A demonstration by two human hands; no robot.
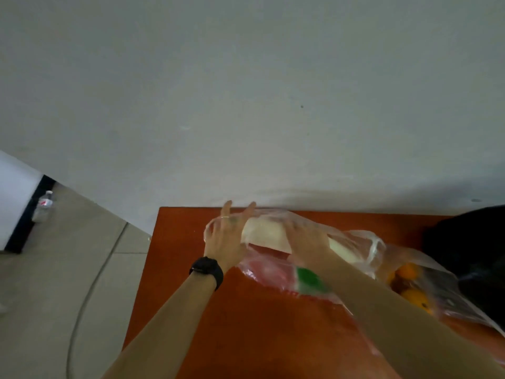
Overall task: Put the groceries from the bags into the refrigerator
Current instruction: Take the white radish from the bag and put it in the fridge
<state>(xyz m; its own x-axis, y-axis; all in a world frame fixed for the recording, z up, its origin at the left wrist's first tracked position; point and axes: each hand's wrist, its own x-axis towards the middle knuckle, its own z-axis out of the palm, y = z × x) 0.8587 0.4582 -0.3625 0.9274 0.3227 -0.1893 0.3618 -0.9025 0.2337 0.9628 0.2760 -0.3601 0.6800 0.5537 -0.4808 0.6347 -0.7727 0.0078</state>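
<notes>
Produce first: a long white item [265,233] lies inside a clear plastic bag [352,239] near the far edge of the orange table [177,255]. I see the left hand [226,236] with fingers straight and spread at the bag's mouth, gripping nothing. The right hand [306,239] covers the white item, too blurred for me to tell its hold. I judge the thin film could snag on the way out and tug the oranges [407,270] beside it loose.
</notes>
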